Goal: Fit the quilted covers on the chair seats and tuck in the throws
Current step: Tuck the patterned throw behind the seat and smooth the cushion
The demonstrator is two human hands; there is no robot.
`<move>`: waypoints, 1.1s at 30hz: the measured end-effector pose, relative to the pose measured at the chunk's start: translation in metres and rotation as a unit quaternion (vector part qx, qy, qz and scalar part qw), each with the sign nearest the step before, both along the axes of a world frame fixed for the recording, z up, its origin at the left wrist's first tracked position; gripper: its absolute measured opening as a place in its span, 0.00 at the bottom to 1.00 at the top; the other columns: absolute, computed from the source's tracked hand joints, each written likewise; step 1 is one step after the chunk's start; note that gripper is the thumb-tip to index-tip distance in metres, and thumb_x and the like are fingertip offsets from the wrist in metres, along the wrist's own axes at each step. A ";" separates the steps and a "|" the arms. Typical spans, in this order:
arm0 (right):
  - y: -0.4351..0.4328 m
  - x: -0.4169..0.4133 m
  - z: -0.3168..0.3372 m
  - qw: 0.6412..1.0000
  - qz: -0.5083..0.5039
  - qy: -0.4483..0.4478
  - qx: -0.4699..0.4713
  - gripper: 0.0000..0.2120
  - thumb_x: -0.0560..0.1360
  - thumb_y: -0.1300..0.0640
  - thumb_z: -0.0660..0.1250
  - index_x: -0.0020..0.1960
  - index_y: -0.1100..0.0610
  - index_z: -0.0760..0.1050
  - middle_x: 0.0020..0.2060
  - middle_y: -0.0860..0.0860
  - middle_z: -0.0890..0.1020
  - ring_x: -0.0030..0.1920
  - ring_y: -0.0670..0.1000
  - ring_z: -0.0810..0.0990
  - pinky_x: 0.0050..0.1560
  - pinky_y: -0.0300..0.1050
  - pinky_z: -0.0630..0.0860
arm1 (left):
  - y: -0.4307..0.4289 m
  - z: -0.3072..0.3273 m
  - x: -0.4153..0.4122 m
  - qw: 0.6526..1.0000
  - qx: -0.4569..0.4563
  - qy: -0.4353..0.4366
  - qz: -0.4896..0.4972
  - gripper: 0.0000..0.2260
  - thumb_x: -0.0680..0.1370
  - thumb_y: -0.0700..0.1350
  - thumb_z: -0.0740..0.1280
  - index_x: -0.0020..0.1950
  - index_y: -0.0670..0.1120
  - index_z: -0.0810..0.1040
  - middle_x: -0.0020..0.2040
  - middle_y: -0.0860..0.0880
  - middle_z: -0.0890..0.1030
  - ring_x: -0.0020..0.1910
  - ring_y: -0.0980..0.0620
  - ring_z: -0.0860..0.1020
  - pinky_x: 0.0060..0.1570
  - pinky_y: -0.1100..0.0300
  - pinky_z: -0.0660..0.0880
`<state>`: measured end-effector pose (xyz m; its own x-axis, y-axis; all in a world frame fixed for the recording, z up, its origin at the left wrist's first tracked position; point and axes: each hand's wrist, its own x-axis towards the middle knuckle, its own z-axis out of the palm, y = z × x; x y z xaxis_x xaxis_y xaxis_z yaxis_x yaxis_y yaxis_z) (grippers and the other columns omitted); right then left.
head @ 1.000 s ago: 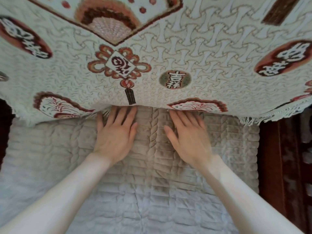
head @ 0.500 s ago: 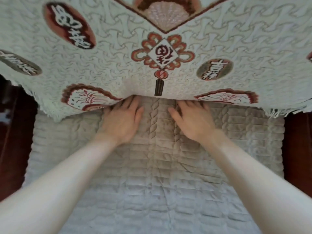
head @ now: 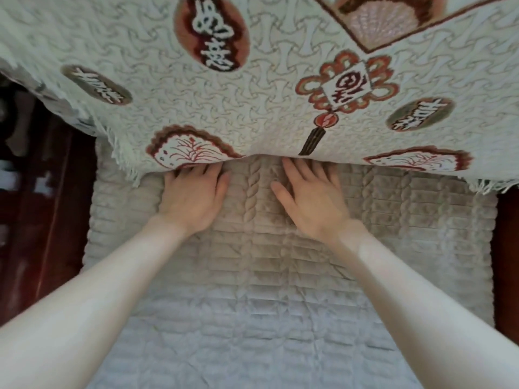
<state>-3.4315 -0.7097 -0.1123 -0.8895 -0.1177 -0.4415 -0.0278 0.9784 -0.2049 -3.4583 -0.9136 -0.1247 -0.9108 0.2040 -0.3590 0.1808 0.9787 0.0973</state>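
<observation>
Flat left hand (head: 193,197), right hand (head: 311,197), fingertips prob. under woven throw (head: 252,108), quilted cover (head: 252,262)

White Chinese characters are woven into the throw (head: 174,88); 如意 is read in a red oval (head: 212,32); 吉祥 in olive ovals (head: 420,113); the diamond medallion (head: 347,86) character is not made out.

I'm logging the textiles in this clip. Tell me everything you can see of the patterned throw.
The throw is cream cloth with a raised interlaced weave, carrying red-brown ovals with white characters, fan shapes and a knot motif with a tassel. Fringe trims its edges. It hangs at the back of the seat, its lower edge meeting the quilted cover. The left hand and right hand lie flat on the cover, fingertips reaching under that edge.
</observation>
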 end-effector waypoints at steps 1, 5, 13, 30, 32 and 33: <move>-0.007 0.007 0.001 1.000 0.010 0.003 -0.011 0.30 0.81 0.39 0.44 0.79 0.50 0.48 0.79 0.48 0.53 0.78 0.53 0.51 0.75 0.52 0.42 | -0.003 0.002 0.006 1.000 0.005 0.017 -0.012 0.20 0.83 0.53 0.53 0.69 0.45 0.72 0.63 0.39 0.77 0.60 0.37 0.75 0.59 0.43 0.66; -0.029 0.004 0.003 0.998 0.042 0.022 -0.039 0.37 0.73 0.37 0.36 0.79 0.51 0.53 0.77 0.47 0.58 0.77 0.52 0.55 0.74 0.52 0.46 | -0.021 0.004 0.025 0.997 0.011 0.075 0.003 0.20 0.79 0.51 0.55 0.61 0.41 0.77 0.55 0.36 0.80 0.52 0.34 0.77 0.58 0.37 0.68; -0.052 -0.013 -0.004 0.999 0.028 0.024 -0.010 0.28 0.81 0.41 0.47 0.77 0.53 0.58 0.75 0.51 0.64 0.75 0.55 0.60 0.73 0.54 0.50 | -0.039 -0.005 -0.006 0.998 0.008 0.056 0.018 0.21 0.79 0.53 0.54 0.57 0.42 0.80 0.54 0.37 0.80 0.52 0.34 0.78 0.55 0.39 0.69; -0.085 -0.007 0.007 0.995 0.074 0.036 -0.051 0.29 0.81 0.43 0.45 0.79 0.53 0.48 0.78 0.48 0.56 0.78 0.49 0.52 0.75 0.48 0.43 | -0.060 0.004 -0.004 0.989 0.047 0.138 -0.010 0.22 0.77 0.50 0.55 0.67 0.42 0.74 0.64 0.38 0.74 0.63 0.37 0.71 0.66 0.35 0.63; -0.086 -0.017 0.005 0.996 0.069 0.032 -0.048 0.28 0.83 0.45 0.48 0.79 0.53 0.48 0.78 0.48 0.56 0.78 0.49 0.52 0.74 0.47 0.44 | -0.062 0.002 0.005 0.986 0.049 0.157 -0.015 0.21 0.77 0.49 0.56 0.67 0.42 0.74 0.63 0.39 0.75 0.62 0.39 0.69 0.65 0.39 0.64; -0.086 -0.024 0.005 0.996 0.064 0.036 -0.048 0.27 0.83 0.45 0.49 0.79 0.53 0.50 0.78 0.48 0.58 0.77 0.49 0.54 0.73 0.46 0.46 | -0.063 0.000 0.011 0.985 0.049 0.164 -0.016 0.21 0.78 0.49 0.57 0.67 0.41 0.74 0.63 0.39 0.75 0.62 0.40 0.68 0.64 0.42 0.65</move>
